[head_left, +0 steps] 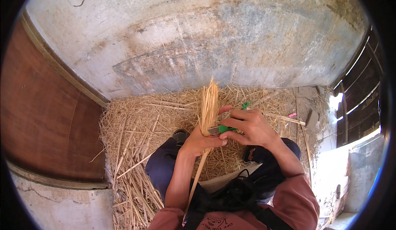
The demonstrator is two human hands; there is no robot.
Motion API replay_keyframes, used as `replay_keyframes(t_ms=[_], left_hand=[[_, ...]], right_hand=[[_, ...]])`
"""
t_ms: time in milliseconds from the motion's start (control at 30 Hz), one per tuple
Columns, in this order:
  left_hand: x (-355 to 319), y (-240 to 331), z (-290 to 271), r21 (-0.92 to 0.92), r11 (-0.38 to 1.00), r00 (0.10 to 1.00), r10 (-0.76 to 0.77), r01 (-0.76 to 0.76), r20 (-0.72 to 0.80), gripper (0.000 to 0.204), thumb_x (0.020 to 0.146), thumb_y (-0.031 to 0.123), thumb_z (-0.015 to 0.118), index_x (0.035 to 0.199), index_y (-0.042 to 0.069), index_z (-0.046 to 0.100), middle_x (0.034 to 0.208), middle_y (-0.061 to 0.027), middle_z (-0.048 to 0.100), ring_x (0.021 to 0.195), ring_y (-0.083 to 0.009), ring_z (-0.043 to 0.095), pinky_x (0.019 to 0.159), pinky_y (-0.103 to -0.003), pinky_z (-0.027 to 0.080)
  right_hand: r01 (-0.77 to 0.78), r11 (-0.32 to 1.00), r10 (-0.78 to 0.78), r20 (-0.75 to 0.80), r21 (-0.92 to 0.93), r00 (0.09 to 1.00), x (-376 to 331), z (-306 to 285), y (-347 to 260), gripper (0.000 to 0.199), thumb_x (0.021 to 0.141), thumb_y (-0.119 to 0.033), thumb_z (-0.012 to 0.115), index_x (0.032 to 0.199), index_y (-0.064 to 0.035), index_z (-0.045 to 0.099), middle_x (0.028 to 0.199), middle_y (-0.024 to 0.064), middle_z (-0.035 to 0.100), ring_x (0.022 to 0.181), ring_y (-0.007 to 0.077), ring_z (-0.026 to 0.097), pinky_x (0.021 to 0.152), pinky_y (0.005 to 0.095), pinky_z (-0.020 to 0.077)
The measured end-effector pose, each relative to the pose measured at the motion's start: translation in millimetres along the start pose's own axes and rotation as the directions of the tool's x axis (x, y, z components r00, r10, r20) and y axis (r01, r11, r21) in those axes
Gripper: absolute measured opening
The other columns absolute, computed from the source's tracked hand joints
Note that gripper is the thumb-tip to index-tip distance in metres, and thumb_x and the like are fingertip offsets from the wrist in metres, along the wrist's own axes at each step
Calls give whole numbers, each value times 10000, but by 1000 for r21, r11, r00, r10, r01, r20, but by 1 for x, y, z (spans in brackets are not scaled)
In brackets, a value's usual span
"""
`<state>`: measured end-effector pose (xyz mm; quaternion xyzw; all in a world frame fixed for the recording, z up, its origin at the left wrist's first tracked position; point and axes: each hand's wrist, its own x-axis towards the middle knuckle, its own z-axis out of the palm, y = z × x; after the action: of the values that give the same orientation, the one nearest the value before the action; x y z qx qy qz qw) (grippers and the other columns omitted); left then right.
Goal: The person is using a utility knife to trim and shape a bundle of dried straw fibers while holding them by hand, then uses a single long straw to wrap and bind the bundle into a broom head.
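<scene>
The bundle of straw [209, 102] is gripped upright above the knees by the left hand [201, 141]; the green-handled knife [220, 129], clasped in the right hand [251, 126], is best drawn away from the thumb.

A stained grey concrete wall [194, 36] rises behind a floor covered with loose straw [140, 126]. Left of the wall stands a reddish-brown wooden door [45, 118]. Right of it, daylight shines through dark wooden slats [361, 93].
</scene>
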<state>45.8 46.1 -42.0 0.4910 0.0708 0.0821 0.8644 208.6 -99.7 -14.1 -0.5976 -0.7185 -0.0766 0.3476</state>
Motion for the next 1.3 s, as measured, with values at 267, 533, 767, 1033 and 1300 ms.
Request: replay_keyframes(t_ms=[267, 533, 767, 1033, 1300], left_hand=[[-2, 0, -2, 112, 993, 999, -47, 46, 13, 940, 783, -153, 749, 1618, 82, 387, 1183, 23, 633, 983, -49, 607, 834, -242, 557], [-5, -2, -5, 186, 981, 998, -43, 49, -35, 657, 786, -90, 792, 1364, 84, 532, 836, 96, 503, 716, -11, 488, 633, -223, 437], [-5, -9, -6, 170, 984, 999, -49, 52, -21, 456, 778, -98, 809, 1097, 122, 568, 715, 108, 412, 637, -15, 423, 578, -236, 373], [-7, -5, -2, 127, 988, 996, -82, 86, -35, 443, 799, -96, 793, 1113, 120, 566, 701, 108, 397, 602, -20, 409, 556, -242, 361], [-6, 2, -2, 96, 992, 997, -77, 79, -25, 519, 799, -98, 787, 1250, 83, 604, 717, 95, 439, 587, -23, 437, 527, -236, 375]], right_hand=[[-14, 1000, 15, -67, 12, 998, 3, 3, -1, 286, 846, -292, 842, 1047, -107, 758, 1058, 71, 742, 723, 263, 732, 589, 376, 566], [-110, 988, 90, -173, -108, 981, 3, 4, -5, 299, 836, -292, 860, 1066, -120, 778, 914, 35, 708, 655, 231, 699, 553, 355, 547], [-135, 987, 103, -291, -92, 951, 6, -2, -3, 347, 799, -300, 892, 1078, -122, 787, 778, 17, 648, 577, 193, 625, 494, 343, 486], [-116, 980, 68, -279, -161, 958, 9, -7, 1, 342, 789, -303, 898, 1067, -132, 798, 753, 11, 638, 566, 185, 612, 498, 338, 483], [-146, 989, 122, -408, -28, 905, 4, -11, 12, 302, 803, -244, 868, 1076, -138, 795, 744, 26, 613, 606, 219, 648, 526, 355, 508]])
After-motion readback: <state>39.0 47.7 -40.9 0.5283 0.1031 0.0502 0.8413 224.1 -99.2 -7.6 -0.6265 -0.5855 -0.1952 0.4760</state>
